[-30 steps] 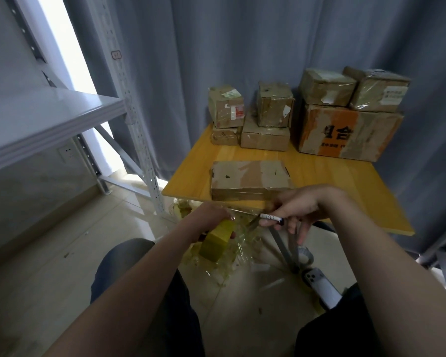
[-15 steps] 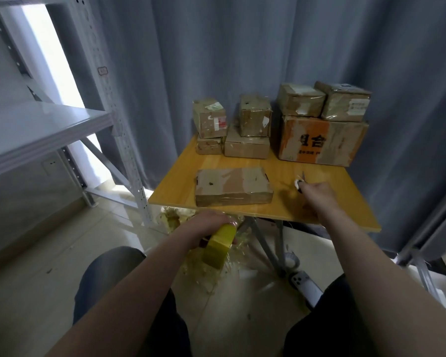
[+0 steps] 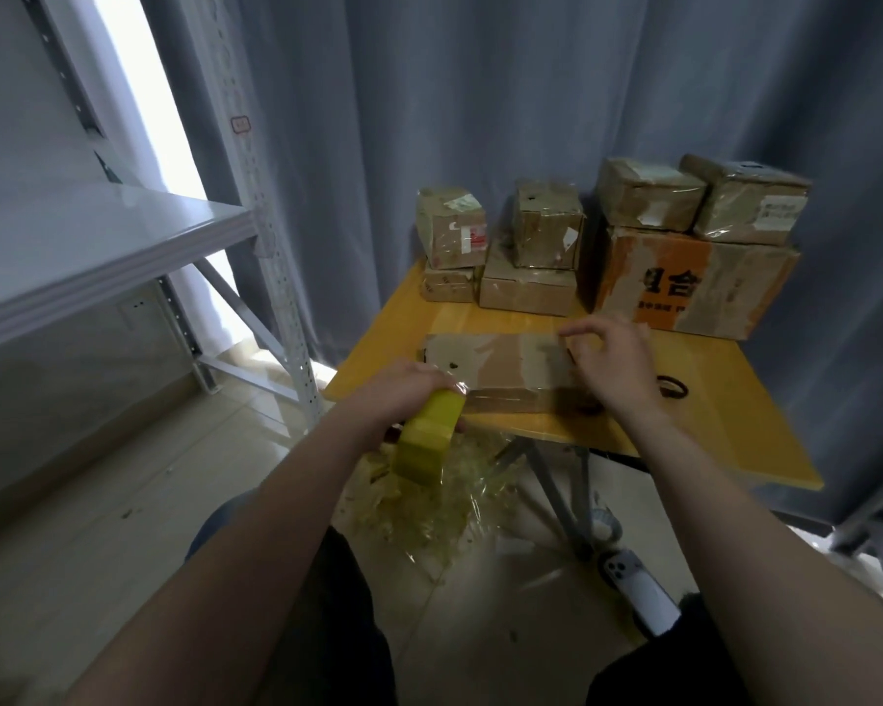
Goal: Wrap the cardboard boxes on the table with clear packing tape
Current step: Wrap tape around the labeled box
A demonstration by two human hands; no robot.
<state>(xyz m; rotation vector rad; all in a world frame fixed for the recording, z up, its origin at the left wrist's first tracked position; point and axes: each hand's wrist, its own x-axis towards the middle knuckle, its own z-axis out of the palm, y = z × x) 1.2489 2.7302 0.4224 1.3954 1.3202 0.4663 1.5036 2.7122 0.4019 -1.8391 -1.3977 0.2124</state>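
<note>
Cardboard box [image 3: 495, 361] lies on yellow surface [image 3: 735, 450] before grey curtain [image 3: 480, 119]; left hand [image 3: 404, 394] grips tape roll [image 3: 426, 445], right hand [image 3: 613, 372] relaxed, empty.

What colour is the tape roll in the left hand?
Yellow. The tape roll shows best in the head view, the only view there is.

End of flat box [image 3: 495, 359] behind right hand [image 3: 614, 374]
</note>
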